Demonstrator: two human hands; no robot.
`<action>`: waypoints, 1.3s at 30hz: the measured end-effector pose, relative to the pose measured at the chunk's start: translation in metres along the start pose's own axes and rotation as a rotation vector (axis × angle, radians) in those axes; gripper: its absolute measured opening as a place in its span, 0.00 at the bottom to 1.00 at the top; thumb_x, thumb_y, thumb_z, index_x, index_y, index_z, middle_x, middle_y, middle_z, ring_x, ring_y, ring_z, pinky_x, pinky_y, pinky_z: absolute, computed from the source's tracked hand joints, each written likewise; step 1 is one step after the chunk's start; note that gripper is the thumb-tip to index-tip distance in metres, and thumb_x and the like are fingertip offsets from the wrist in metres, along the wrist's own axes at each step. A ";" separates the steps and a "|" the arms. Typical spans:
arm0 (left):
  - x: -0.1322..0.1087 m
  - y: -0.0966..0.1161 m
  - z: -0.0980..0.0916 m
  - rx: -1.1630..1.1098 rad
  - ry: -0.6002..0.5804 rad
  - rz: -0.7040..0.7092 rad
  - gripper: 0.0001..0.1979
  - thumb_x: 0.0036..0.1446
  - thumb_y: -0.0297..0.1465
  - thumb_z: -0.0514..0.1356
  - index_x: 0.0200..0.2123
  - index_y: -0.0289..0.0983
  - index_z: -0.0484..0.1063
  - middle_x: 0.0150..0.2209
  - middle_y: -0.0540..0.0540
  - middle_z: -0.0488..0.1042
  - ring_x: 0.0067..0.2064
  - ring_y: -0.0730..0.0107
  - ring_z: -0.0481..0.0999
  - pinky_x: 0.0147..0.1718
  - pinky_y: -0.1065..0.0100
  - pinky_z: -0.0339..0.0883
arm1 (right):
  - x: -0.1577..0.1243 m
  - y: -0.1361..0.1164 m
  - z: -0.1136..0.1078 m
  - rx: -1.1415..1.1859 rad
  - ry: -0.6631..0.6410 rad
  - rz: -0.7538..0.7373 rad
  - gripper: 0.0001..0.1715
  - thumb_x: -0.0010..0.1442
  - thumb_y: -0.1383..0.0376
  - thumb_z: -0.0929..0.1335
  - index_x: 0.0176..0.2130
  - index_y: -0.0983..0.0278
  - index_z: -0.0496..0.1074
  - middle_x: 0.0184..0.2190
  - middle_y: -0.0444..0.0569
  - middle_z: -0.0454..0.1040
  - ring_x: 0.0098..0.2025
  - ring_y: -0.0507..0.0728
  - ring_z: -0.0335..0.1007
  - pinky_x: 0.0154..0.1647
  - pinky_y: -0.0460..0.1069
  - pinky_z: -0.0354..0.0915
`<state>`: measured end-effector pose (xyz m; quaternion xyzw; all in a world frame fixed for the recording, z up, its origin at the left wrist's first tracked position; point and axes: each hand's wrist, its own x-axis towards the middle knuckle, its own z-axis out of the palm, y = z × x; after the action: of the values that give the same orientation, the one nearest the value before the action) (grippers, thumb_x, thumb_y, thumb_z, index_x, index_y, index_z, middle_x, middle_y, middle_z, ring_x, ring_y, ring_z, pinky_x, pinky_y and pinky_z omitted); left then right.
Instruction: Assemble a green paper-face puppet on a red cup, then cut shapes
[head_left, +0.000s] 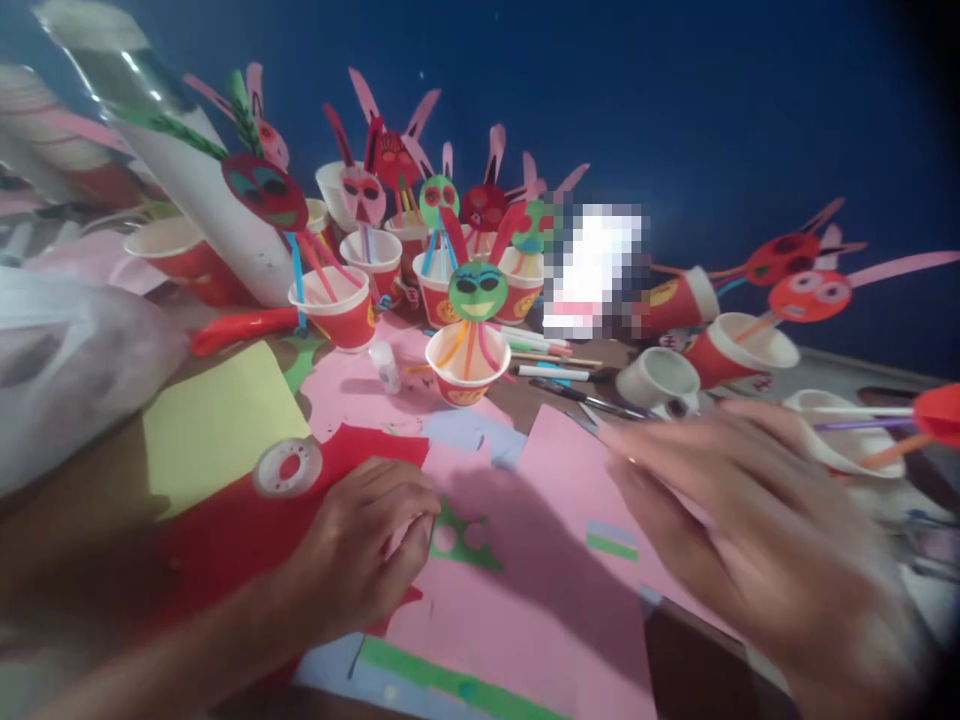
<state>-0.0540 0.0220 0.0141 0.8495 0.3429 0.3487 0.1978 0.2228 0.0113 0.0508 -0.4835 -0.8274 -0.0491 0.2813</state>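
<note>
My left hand (375, 540) rests over red paper (247, 530) and a pink sheet (517, 610), its fingers curled in. Whatever lies between its fingertips, if anything, is hidden. Just beside those fingertips is a green paper scrap (487, 552) with round holes cut in it. My right hand (720, 510), blurred by motion, is above the pink paper at the right, fingers stretched forward. Near its fingertips lies a black pen (577, 395); I see no object clearly held. In front of both hands stands a paper cup (463, 388) bearing a green paper face (478, 290) with red ears.
Several more cups with paper faces stand behind, including one cup (337, 320) at left. A white mug (658, 380) is near my right hand. A tape roll (288, 467), yellow paper (221, 425), small bottle (385, 367) and plastic bag (75, 370) are around.
</note>
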 end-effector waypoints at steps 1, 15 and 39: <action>0.002 0.002 0.001 -0.008 -0.009 -0.023 0.10 0.52 0.18 0.53 0.34 0.37 0.66 0.30 0.48 0.72 0.32 0.70 0.71 0.33 0.67 0.65 | 0.013 0.013 0.005 -0.075 0.012 0.028 0.09 0.61 0.66 0.65 0.38 0.58 0.75 0.32 0.46 0.76 0.35 0.56 0.70 0.40 0.52 0.58; 0.013 -0.005 0.023 -0.126 0.016 -0.067 0.10 0.54 0.21 0.53 0.36 0.40 0.67 0.31 0.51 0.73 0.33 0.75 0.73 0.35 0.76 0.66 | 0.024 0.059 0.067 -0.445 -0.151 0.186 0.07 0.59 0.69 0.66 0.35 0.62 0.76 0.30 0.51 0.73 0.34 0.60 0.64 0.34 0.53 0.51; -0.007 -0.008 0.012 -0.288 0.001 -0.462 0.15 0.56 0.34 0.55 0.48 0.43 0.66 0.38 0.47 0.71 0.34 0.69 0.69 0.36 0.68 0.68 | 0.012 0.017 0.066 -0.249 -0.278 -0.040 0.11 0.61 0.70 0.63 0.42 0.62 0.72 0.31 0.49 0.74 0.34 0.58 0.69 0.34 0.50 0.61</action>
<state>-0.0524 0.0213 -0.0025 0.7117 0.4745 0.3401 0.3908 0.2046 0.0530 -0.0012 -0.5002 -0.8553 -0.0893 0.1015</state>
